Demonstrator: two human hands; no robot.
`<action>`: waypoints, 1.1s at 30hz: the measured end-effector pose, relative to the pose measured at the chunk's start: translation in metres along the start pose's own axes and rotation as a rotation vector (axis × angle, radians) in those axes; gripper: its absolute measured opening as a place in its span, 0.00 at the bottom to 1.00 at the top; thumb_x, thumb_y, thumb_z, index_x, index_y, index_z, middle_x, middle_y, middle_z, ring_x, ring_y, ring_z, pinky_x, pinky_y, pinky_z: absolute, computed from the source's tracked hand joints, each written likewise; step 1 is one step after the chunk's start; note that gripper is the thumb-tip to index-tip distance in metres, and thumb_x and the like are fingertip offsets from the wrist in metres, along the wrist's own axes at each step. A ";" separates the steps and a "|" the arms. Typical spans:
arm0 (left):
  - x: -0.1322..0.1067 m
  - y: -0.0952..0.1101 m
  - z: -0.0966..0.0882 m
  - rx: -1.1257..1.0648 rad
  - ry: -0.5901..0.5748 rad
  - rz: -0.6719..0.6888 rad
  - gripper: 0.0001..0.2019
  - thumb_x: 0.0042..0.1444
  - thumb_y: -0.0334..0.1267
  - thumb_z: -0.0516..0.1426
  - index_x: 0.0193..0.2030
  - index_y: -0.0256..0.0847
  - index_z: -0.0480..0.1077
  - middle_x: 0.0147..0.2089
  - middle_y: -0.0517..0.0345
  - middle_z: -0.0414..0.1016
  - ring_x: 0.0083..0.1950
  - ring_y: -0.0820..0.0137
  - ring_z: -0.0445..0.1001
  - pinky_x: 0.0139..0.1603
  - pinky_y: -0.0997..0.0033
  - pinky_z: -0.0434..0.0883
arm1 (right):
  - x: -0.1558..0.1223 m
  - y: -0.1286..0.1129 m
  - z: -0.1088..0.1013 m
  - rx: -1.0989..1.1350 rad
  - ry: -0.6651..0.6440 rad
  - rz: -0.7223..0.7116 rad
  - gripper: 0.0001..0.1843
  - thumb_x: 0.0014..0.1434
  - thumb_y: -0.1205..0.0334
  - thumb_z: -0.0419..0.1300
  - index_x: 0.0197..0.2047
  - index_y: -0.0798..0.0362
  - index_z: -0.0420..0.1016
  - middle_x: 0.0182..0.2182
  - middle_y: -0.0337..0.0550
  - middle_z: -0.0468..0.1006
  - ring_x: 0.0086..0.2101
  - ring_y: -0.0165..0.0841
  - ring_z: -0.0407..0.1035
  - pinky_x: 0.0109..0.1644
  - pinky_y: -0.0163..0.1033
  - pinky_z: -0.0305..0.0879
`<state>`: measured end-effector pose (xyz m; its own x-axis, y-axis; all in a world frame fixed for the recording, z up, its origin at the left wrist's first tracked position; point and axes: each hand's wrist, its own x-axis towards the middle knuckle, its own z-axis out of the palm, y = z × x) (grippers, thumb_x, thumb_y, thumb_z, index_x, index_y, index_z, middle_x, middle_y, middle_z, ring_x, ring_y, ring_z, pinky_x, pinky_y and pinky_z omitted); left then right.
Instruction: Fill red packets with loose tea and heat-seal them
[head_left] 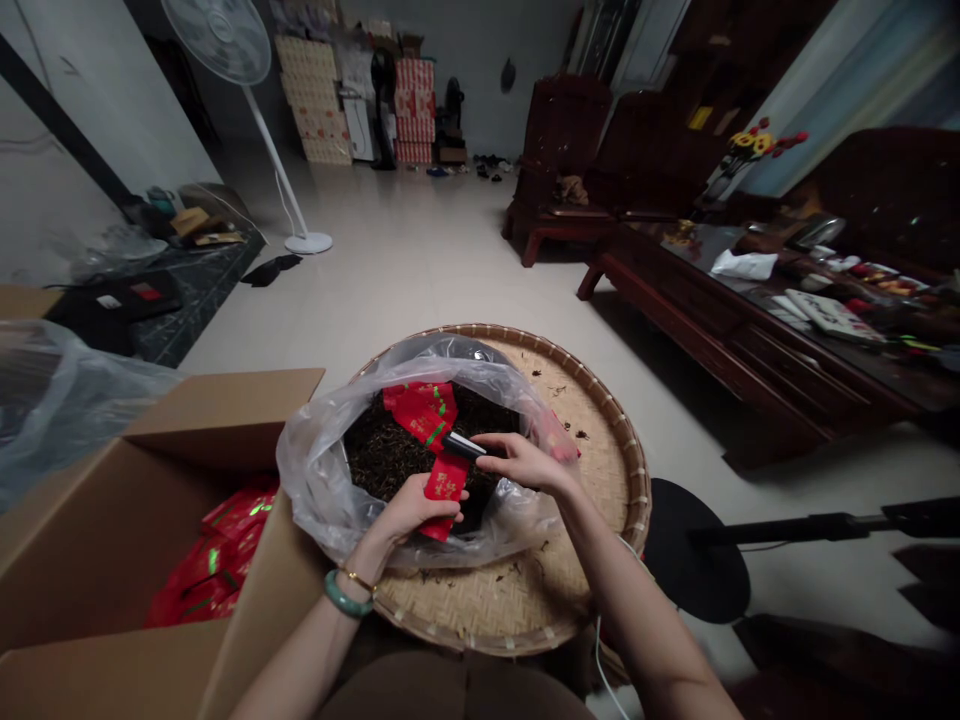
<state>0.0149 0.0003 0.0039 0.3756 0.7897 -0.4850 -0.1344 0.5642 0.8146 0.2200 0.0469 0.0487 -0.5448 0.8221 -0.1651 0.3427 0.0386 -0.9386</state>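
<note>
Woven tray at lower centre; left hand grips red packet, gold characters illegible; right hand grips dark tool.

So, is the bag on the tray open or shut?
Open: the plastic bag is spread wide at its mouth, with dark leaves showing inside.

Dark wooden chairs and table stand on pale floor

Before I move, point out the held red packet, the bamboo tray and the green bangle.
Held red packet (448, 477), head view: printed front.
Bamboo tray (606, 465), head view: bare woven floor.
Green bangle (348, 603), head view: outer curve.
</note>
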 end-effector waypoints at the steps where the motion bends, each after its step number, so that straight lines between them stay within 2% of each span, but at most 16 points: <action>1: 0.000 0.000 0.001 0.004 -0.004 0.008 0.23 0.32 0.35 0.71 0.37 0.31 0.73 0.38 0.45 0.80 0.28 0.67 0.78 0.30 0.71 0.73 | 0.000 0.000 0.002 -0.021 -0.011 -0.005 0.24 0.55 0.58 0.60 0.54 0.56 0.71 0.45 0.45 0.78 0.40 0.36 0.71 0.42 0.38 0.67; 6: 0.000 0.002 0.003 0.030 -0.018 0.033 0.22 0.33 0.36 0.70 0.37 0.32 0.73 0.36 0.47 0.80 0.28 0.67 0.78 0.30 0.71 0.73 | 0.002 -0.003 0.015 -0.126 0.027 -0.007 0.18 0.56 0.61 0.57 0.49 0.57 0.76 0.42 0.45 0.79 0.39 0.37 0.72 0.41 0.38 0.67; 10: -0.001 0.005 0.003 0.061 -0.015 0.024 0.21 0.32 0.37 0.70 0.35 0.30 0.74 0.34 0.47 0.80 0.27 0.67 0.78 0.29 0.72 0.73 | 0.003 -0.004 0.016 -0.109 0.032 -0.011 0.22 0.53 0.59 0.60 0.51 0.57 0.74 0.44 0.45 0.78 0.40 0.38 0.71 0.40 0.37 0.67; 14: -0.002 0.005 0.003 0.048 -0.010 0.021 0.22 0.32 0.36 0.70 0.37 0.31 0.73 0.36 0.47 0.80 0.28 0.67 0.78 0.30 0.71 0.73 | 0.003 -0.001 0.016 -0.093 0.043 0.014 0.19 0.56 0.60 0.57 0.49 0.56 0.75 0.38 0.43 0.80 0.32 0.32 0.71 0.33 0.34 0.66; 20: -0.003 0.004 0.004 0.060 -0.030 0.018 0.22 0.32 0.36 0.70 0.36 0.31 0.74 0.36 0.46 0.80 0.28 0.66 0.78 0.30 0.70 0.73 | 0.005 0.002 0.018 -0.084 0.040 -0.001 0.17 0.54 0.60 0.59 0.47 0.55 0.77 0.35 0.42 0.80 0.28 0.29 0.69 0.29 0.32 0.63; 23: -0.003 0.004 0.003 0.054 -0.032 0.017 0.22 0.32 0.37 0.70 0.36 0.31 0.74 0.36 0.46 0.80 0.28 0.66 0.78 0.30 0.71 0.73 | 0.004 0.003 0.017 0.002 0.011 0.045 0.19 0.54 0.58 0.60 0.48 0.56 0.75 0.35 0.42 0.79 0.25 0.27 0.67 0.26 0.30 0.62; 27: -0.002 0.001 0.000 0.035 -0.031 0.001 0.22 0.32 0.36 0.71 0.36 0.31 0.73 0.37 0.45 0.81 0.28 0.67 0.78 0.30 0.71 0.73 | 0.002 0.015 0.006 0.082 0.064 0.066 0.24 0.57 0.53 0.57 0.53 0.57 0.71 0.37 0.44 0.79 0.29 0.30 0.70 0.31 0.34 0.66; 29: -0.001 0.000 -0.001 0.029 -0.021 -0.005 0.22 0.31 0.36 0.71 0.35 0.31 0.73 0.38 0.45 0.80 0.28 0.67 0.78 0.30 0.72 0.73 | 0.000 0.027 -0.002 -0.040 0.161 0.083 0.23 0.59 0.54 0.56 0.55 0.56 0.70 0.40 0.47 0.79 0.33 0.34 0.72 0.35 0.38 0.68; 33: -0.001 -0.002 -0.001 0.017 -0.013 0.004 0.22 0.32 0.36 0.71 0.36 0.31 0.72 0.38 0.45 0.80 0.28 0.68 0.78 0.30 0.72 0.73 | -0.003 0.047 -0.007 -0.524 0.378 0.109 0.23 0.56 0.62 0.60 0.55 0.58 0.69 0.49 0.54 0.75 0.47 0.43 0.69 0.51 0.45 0.64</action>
<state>0.0142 -0.0010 0.0026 0.3867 0.7886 -0.4781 -0.1204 0.5571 0.8216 0.2434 0.0508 0.0068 -0.2120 0.9763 -0.0437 0.7604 0.1367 -0.6349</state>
